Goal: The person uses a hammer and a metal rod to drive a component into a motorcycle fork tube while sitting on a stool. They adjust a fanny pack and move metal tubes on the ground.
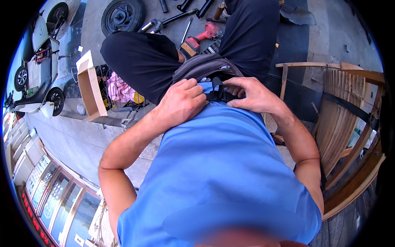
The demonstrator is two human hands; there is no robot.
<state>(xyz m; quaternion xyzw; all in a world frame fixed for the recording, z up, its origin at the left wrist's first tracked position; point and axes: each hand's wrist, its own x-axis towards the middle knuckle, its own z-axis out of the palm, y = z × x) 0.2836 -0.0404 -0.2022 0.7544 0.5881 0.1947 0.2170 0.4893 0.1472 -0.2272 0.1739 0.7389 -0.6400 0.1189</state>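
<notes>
At my waist sits a dark grey waist bag (205,64) with a zipper on its front. My left hand (185,101) is closed, its fingers curled in at the hem of my blue shirt (218,136); whatever is inside them is hidden. Across from it, my right hand (253,94) bends its fingers round the edge of a black strap (217,85), the thumb lower down against the shirt. The strap stands up in a small loop between both hands, just behind the bag.
Between my legs lie a red cordless power tool (205,33) and a screwdriver (187,29). A wheel with a tyre (122,17) lies beyond my left knee. An opened cardboard box (90,88) and pink cloth (121,87) are left; a wooden slatted frame (339,107) stands right.
</notes>
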